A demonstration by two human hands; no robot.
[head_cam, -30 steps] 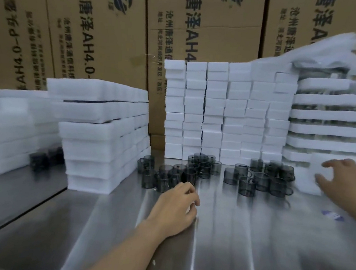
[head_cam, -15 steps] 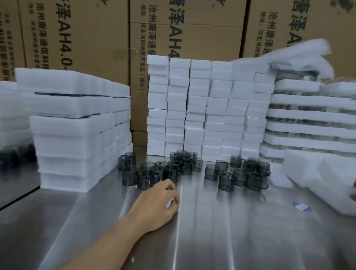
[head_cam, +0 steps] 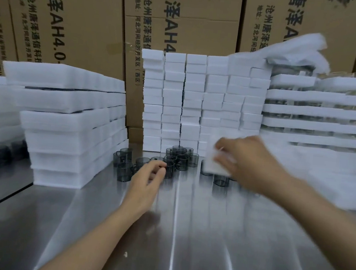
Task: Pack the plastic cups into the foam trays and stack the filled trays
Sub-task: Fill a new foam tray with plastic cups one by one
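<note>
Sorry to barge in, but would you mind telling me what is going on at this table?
A person is packing dark plastic cups at a steel table. The right hand, blurred, holds a white foam tray just above the loose cups. The left hand reaches into the cup cluster with fingers curled; whether it holds one is unclear. At the right, filled trays stand stacked.
</note>
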